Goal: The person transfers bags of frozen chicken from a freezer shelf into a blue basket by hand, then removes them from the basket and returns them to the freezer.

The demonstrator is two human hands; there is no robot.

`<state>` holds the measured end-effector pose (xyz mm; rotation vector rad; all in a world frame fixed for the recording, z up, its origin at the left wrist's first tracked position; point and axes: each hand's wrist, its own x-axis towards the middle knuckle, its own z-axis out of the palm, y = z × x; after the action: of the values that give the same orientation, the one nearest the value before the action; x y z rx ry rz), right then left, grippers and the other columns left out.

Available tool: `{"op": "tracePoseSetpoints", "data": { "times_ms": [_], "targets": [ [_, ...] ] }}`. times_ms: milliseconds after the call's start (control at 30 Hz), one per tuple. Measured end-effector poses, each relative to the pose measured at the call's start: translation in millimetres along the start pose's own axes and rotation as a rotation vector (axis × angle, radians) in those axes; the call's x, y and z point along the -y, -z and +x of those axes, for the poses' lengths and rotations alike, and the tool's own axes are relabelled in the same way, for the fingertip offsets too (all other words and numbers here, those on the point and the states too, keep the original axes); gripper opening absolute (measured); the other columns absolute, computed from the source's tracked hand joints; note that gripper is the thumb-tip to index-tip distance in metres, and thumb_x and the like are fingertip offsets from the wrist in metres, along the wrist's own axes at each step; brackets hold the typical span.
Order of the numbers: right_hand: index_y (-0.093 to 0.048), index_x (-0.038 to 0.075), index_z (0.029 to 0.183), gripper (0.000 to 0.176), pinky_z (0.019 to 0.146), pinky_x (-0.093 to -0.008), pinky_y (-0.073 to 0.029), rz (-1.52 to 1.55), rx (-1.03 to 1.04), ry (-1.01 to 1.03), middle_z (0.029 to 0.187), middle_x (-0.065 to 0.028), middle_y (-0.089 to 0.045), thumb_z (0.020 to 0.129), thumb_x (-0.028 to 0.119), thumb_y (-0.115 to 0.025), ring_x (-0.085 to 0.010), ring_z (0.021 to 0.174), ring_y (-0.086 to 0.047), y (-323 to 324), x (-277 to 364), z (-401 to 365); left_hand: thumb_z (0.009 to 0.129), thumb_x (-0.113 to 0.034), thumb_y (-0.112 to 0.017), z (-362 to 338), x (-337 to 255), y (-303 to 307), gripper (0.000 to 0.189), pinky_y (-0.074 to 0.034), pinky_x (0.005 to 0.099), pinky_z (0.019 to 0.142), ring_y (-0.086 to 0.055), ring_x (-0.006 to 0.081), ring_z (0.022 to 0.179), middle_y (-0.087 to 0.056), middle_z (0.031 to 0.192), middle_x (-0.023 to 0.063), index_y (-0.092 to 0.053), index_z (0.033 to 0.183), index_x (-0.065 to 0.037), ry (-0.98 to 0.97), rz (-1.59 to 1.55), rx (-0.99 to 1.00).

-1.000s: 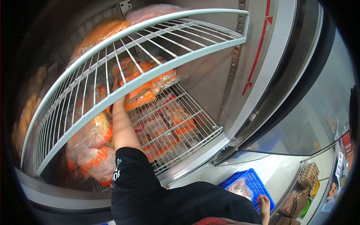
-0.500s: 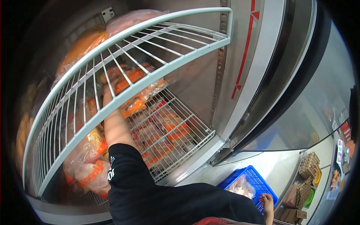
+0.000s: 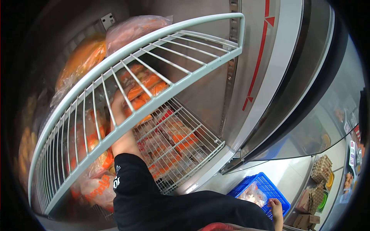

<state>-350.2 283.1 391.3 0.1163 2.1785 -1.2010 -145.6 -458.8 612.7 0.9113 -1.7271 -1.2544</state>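
My left hand (image 3: 120, 101) reaches under the white wire shelf (image 3: 165, 82) inside the refrigerator. Its fingers press around the side of a clear packet with orange printing (image 3: 143, 85), in a small stack of similar packets; shelf wires partly cover the hand. To its left are bagged meat packs, one with orange lettering (image 3: 101, 190). Low on the right, my right hand (image 3: 275, 206) is curled at the near rim of a blue plastic basket (image 3: 274, 188). Inside that basket lies a clear bag of pale pieces (image 3: 252, 195).
More orange-printed packs (image 3: 181, 133) lie under a lower wire rack (image 3: 198, 129). On the upper shelf sit a pink bag (image 3: 137, 29) and an orange bag (image 3: 83, 57). A glass door (image 3: 308, 127) stands open at right, with egg trays (image 3: 322, 168) beyond.
My left hand and the orange-printed packets have shifted right and deeper on the shelf. The view has tilted slightly; my right hand stays at the basket.
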Motion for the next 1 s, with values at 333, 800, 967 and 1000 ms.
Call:
{"op": "tracePoseSetpoints", "data": {
  "times_ms": [333, 800, 967, 1000],
  "targets": [
    [-0.058, -0.002, 0.091, 0.014, 0.060, -0.0238, -0.044, 0.031, -0.010, 0.022, 0.077, -0.0057, -0.059, 0.085, 0.010, -0.054, -0.0131, 0.067, -0.055, -15, 12, -3, 0.070, -0.034, -0.070, 20, 27, -39, 0.082, -0.042, 0.0401, 0.084, -0.041, 0.0295, 0.118, -0.043, 0.127, 0.0187, -0.029, 0.134, -0.002, -0.452, 0.536, -0.357],
    [-0.060, -0.001, 0.089, 0.014, 0.063, -0.0250, -0.044, 0.007, -0.072, 0.110, 0.075, -0.0043, -0.059, 0.083, 0.010, -0.056, -0.0124, 0.067, -0.054, -5, -23, 8, 0.065, -0.032, -0.073, 38, 36, -43, 0.083, -0.032, 0.0432, 0.097, -0.040, 0.0328, 0.119, -0.043, 0.126, 0.0182, -0.033, 0.132, -0.005, -0.603, 0.980, -0.151],
    [-0.059, -0.002, 0.090, 0.014, 0.064, -0.0252, -0.045, -0.020, -0.023, 0.100, 0.077, -0.0055, -0.060, 0.084, 0.010, -0.056, -0.0127, 0.068, -0.054, 1, -42, 1, 0.063, -0.037, -0.072, -29, -12, -72, 0.082, -0.019, 0.0494, 0.104, -0.028, 0.0328, 0.127, -0.035, 0.136, 0.0138, -0.034, 0.134, -0.020, -0.606, 1.176, -0.075],
    [-0.059, -0.002, 0.089, 0.014, 0.064, -0.0252, -0.045, -0.013, -0.034, 0.097, 0.077, -0.0054, -0.059, 0.084, 0.010, -0.056, -0.0127, 0.068, -0.054, 1, -44, -1, 0.065, -0.035, -0.071, -26, -9, -72, 0.080, -0.019, 0.0496, 0.104, -0.027, 0.0326, 0.128, -0.034, 0.136, 0.0133, -0.034, 0.134, -0.020, -0.597, 1.168, -0.088]
  ]
}}
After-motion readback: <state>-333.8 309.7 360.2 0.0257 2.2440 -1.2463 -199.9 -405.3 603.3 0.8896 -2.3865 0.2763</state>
